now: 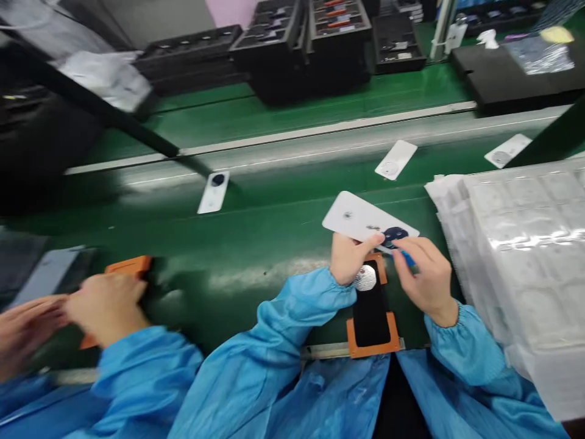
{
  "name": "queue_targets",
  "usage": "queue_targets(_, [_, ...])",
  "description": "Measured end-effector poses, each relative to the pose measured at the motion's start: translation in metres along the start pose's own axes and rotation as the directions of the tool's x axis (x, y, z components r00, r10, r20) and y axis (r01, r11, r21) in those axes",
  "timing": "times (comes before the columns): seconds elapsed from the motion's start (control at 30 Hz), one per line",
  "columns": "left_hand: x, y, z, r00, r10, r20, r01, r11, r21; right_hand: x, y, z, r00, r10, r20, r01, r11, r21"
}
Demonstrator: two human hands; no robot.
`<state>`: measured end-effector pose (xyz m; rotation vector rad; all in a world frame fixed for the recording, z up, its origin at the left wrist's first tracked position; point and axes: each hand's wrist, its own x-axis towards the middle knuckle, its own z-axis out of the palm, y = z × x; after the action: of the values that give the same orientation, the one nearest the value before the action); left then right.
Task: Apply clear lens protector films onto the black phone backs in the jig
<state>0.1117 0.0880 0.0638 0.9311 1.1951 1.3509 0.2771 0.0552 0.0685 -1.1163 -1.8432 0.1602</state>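
My left hand [347, 259] grips a white phone back cover [359, 212] by its near edge, thumb on top, and holds it tilted above the bench. At the cover's right end sits a dark round camera piece [395, 233]. The fingers of my right hand [427, 271] pinch together at that piece's edge; what lies between them is too small to make out. A bit of blue [408, 258] shows beneath these fingers. Below the cover, an orange-cornered fixture [372, 350] with a black bed and a silvery ribbed disc [366, 278] lies at the bench edge.
More white covers lie along the green belt [256, 244], one with a dark disc [214, 192]. Stacked clear blister trays [534, 244] stand at right. At left, a co-worker's hands [107, 305] are over another orange fixture [130, 266]. Black parts trays [269, 30] line the back shelf.
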Motion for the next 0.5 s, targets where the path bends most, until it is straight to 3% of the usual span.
queue_targets(0.27, [-0.019,-0.016,0.003,0.975,0.101,0.198,-0.127,0.984,0.123,0.007,0.005,0.008,0.982,0.134,-0.135,-0.135,0.991,-0.001])
queue_targets(0.5, [-0.025,-0.027,-0.005,0.973,0.125,0.195,-0.160,0.971,0.176,0.009,0.001,0.006,0.971,0.195,-0.139,-0.187,0.980,0.066])
